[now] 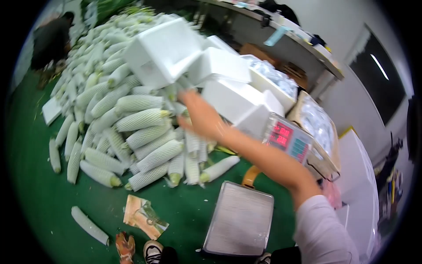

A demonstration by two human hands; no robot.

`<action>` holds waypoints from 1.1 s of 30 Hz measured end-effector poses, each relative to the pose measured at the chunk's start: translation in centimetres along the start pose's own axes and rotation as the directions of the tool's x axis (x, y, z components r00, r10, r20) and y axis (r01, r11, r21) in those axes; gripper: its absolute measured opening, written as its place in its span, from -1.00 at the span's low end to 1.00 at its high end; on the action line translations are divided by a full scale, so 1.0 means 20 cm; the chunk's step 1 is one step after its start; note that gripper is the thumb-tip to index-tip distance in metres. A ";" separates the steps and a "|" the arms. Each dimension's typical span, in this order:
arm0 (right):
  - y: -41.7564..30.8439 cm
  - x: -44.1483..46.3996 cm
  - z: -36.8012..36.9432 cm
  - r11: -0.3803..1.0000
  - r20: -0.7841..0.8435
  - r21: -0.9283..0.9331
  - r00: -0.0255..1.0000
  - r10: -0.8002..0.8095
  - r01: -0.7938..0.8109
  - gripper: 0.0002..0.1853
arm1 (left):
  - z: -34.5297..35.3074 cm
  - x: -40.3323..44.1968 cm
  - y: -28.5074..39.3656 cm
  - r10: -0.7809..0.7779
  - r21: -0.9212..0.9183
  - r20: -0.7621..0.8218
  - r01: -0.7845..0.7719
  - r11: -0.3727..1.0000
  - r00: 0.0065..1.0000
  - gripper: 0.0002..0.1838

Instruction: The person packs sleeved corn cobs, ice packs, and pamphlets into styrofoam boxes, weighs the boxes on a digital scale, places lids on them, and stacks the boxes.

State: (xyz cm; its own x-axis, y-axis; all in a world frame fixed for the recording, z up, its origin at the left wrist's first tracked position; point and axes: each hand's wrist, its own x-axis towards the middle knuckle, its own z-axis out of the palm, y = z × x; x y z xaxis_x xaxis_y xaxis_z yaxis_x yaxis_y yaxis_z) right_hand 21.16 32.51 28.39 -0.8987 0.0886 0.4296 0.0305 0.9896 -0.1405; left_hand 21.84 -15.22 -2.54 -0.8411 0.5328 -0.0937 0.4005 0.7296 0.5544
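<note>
My right hand (200, 116) is blurred, stretched over the front of a big pile of net-wrapped pale green vegetables (140, 119). Its fingers look apart, with nothing visible between them. At the bottom edge, what appears to be my left hand (125, 246), mottled orange and brown, hangs beside a shoe; its finger pose is unclear. Below my right forearm is a scale with a bare metal plate (239, 220) and a lit red display (281, 134). A crumpled printed wrapper (144, 216) and a single wrapped vegetable (90, 225) lie on the green floor.
White foam boxes (165, 53) stand on and behind the pile. Boxes holding clear plastic packs (316, 125) are at the right, near a long table (303, 42). A co-worker (50, 44) bends down at the far left.
</note>
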 end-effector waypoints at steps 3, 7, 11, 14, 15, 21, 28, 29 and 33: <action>0.36 0.77 0.52 0.914 -0.107 -0.144 0.925 0.366 -0.378 0.02 | 0.15 -0.41 -0.48 -0.003 0.114 -0.093 0.014 0.993 0.996 -0.67; 0.46 0.95 0.61 0.849 0.006 -0.186 0.864 0.504 -0.494 -0.30 | -0.20 -0.67 -0.50 -0.264 -0.223 -0.182 0.222 0.949 0.947 -0.81; 0.08 0.60 0.24 0.982 -0.264 -0.181 0.960 -0.098 0.050 -0.65 | 0.05 -0.72 -0.93 -0.645 -0.565 0.131 0.592 0.575 0.752 -0.79; 0.22 0.30 0.16 0.972 -0.166 -0.235 0.984 -0.062 0.021 -0.54 | -0.04 -0.28 -0.47 -0.456 -0.337 -0.193 0.378 0.863 0.869 -0.81; 0.23 0.26 0.13 0.974 -0.163 -0.223 0.986 -0.016 -0.022 -0.51 | -0.02 -0.18 -0.39 -0.387 -0.272 -0.240 0.321 0.907 0.890 -0.76; 0.22 0.31 0.19 0.949 -0.138 -0.263 0.980 0.142 -0.174 -0.17 | -0.03 -0.07 0.07 -0.026 -0.133 -0.165 0.004 0.991 0.986 -0.72; 0.35 0.86 0.75 0.620 -0.048 -0.739 0.937 0.345 -0.266 -0.45 | -0.23 -0.55 -0.35 -0.315 0.124 -0.313 0.368 0.922 0.896 -0.57; 0.40 0.89 0.84 0.530 -0.072 -0.819 0.955 0.287 -0.221 -0.56 | -0.29 -0.57 -0.42 -0.459 0.039 -0.279 0.488 0.872 0.843 -0.66; 0.29 0.77 0.61 0.648 -0.045 -0.756 0.995 0.091 -0.093 -0.84 | -0.47 -0.60 -0.51 -0.432 -0.094 -0.369 0.429 0.898 0.823 -0.76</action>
State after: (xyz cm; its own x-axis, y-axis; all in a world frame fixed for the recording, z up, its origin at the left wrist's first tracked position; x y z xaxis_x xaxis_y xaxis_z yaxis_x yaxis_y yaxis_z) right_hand 2.21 38.32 23.18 -0.8717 0.1833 0.4545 0.4345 0.7181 0.5436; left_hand 24.47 -33.19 0.76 -0.9993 -0.0344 -0.0113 -0.0351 0.8438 0.5355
